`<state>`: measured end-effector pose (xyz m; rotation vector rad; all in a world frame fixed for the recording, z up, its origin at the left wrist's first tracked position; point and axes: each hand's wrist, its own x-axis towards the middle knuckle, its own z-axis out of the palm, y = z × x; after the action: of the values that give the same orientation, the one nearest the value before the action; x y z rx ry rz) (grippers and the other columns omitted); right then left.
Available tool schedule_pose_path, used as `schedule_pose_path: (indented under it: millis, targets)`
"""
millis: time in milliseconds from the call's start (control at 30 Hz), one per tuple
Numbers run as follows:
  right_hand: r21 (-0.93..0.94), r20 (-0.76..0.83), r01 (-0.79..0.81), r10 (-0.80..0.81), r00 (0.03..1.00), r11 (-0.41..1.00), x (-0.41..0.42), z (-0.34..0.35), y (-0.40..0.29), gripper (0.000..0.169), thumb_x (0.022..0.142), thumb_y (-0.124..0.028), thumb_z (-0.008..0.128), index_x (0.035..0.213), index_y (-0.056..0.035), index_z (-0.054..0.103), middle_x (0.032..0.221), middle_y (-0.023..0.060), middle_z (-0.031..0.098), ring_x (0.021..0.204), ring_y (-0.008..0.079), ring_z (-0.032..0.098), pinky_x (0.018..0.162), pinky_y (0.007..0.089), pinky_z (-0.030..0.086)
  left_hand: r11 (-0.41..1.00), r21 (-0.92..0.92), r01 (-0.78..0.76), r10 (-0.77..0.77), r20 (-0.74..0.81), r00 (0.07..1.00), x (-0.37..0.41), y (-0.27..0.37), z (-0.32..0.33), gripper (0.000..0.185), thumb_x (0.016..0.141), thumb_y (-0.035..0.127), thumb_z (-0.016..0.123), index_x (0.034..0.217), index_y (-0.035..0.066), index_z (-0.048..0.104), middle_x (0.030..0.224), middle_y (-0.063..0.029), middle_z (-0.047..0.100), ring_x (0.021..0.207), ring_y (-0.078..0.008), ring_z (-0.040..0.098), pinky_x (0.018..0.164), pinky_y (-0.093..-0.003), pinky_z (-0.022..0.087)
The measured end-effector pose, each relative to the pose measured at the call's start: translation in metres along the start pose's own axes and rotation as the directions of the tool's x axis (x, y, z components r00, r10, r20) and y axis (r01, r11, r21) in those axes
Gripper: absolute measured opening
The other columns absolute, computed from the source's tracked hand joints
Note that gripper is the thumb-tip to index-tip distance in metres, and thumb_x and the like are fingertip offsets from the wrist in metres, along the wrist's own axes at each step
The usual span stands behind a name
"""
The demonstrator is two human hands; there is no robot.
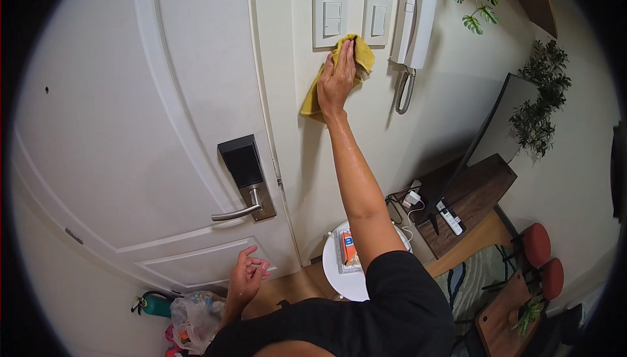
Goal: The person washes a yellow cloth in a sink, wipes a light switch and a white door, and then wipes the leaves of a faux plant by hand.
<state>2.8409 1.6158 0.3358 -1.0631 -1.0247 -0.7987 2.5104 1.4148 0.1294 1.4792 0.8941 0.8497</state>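
Note:
My right hand (337, 83) presses a yellow cloth (362, 56) to the wall, its fingers spread over the fabric. The cloth's upper edge meets the lower corner of a double light switch (331, 19), while a loose flap hangs beside my wrist. Just to the right is a single light switch (377, 20), and beyond it a white intercom handset (420, 26) with a coiled cord. Low before the door, my left hand (246, 276) holds nothing, fingers loosely curled and apart. Above it, the white door (196, 88) carries a metal lever handle (237, 214) under a black lock panel (242, 161).
A round white table (333, 261) bearing a boxed item stands below my right arm. Right of it, a wooden TV console (470, 200) holds a television and remotes (449, 217). Beside the door are a green fire extinguisher (156, 304) and a filled plastic bag (196, 315).

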Motion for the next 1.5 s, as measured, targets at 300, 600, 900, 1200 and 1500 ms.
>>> schedule_pose_path:
  millis: [300, 600, 900, 1200, 1500]
  targets:
    - [0.131, 0.033, 0.104, -0.109, 0.993, 0.986, 0.038, 0.001, -0.01, 0.043, 0.091, -0.015, 0.04, 0.13, 0.0007, 0.037, 0.131, 0.0176, 0.042, 0.12, 0.0321, 0.04, 0.1, 0.0402, 0.029, 1.0, 0.012, -0.007, 0.007, 0.005, 1.0, -0.003, 0.0, -0.003, 0.048, 0.086, 0.003, 0.054, 0.127, -0.001, 0.029, 0.091, -0.0111, 0.056, 0.074, -0.0131, 0.059, 0.067, -0.0233, 0.049]
    - [0.198, -0.017, 0.215, -0.216, 0.976, 0.956, 0.055, 0.006, -0.01, 0.044, 0.085, -0.01, 0.046, 0.128, -0.0002, 0.042, 0.125, 0.0169, 0.048, 0.113, 0.0312, 0.048, 0.099, 0.0397, 0.032, 1.0, 0.026, 0.001, -0.001, -0.009, 1.0, -0.005, -0.006, -0.01, 0.047, 0.086, 0.003, 0.053, 0.127, -0.001, 0.03, 0.09, -0.0107, 0.056, 0.074, -0.0129, 0.059, 0.066, -0.0235, 0.049]
    - [-0.067, 0.203, 0.499, -0.478, 0.855, 0.864, 0.066, 0.009, -0.026, 0.066, 0.071, 0.0, 0.055, 0.133, -0.0125, 0.038, 0.129, 0.0075, 0.046, 0.119, 0.0302, 0.04, 0.105, 0.0462, 0.024, 0.999, 0.031, -0.013, 0.014, -0.015, 1.0, 0.003, -0.002, -0.003, 0.048, 0.086, 0.001, 0.052, 0.128, 0.0, 0.029, 0.09, -0.0111, 0.057, 0.074, -0.0136, 0.06, 0.066, -0.0238, 0.049]
    - [0.342, 0.097, 0.125, -0.167, 0.981, 0.931, 0.004, -0.016, -0.026, 0.051, 0.066, 0.016, 0.043, 0.112, -0.0023, 0.053, 0.107, 0.0121, 0.056, 0.104, 0.0302, 0.051, 0.092, 0.0368, 0.04, 0.993, 0.121, -0.015, 0.024, -0.069, 0.997, -0.005, -0.004, -0.009, 0.045, 0.087, 0.003, 0.052, 0.127, 0.001, 0.031, 0.093, -0.0117, 0.057, 0.076, -0.0142, 0.06, 0.069, -0.0248, 0.05]
    - [0.42, 0.107, 0.845, -0.942, 0.318, 0.333, 0.05, 0.067, -0.148, 0.039, 0.068, -0.003, 0.057, 0.106, -0.0108, 0.054, 0.116, 0.0081, 0.053, 0.124, 0.0228, 0.039, 0.106, 0.0458, 0.026, 0.985, 0.135, -0.11, 0.143, -0.267, 0.953, -0.013, -0.006, -0.003, 0.044, 0.084, 0.01, 0.057, 0.123, 0.002, 0.037, 0.085, -0.0096, 0.062, 0.066, -0.013, 0.061, 0.055, -0.0234, 0.045]
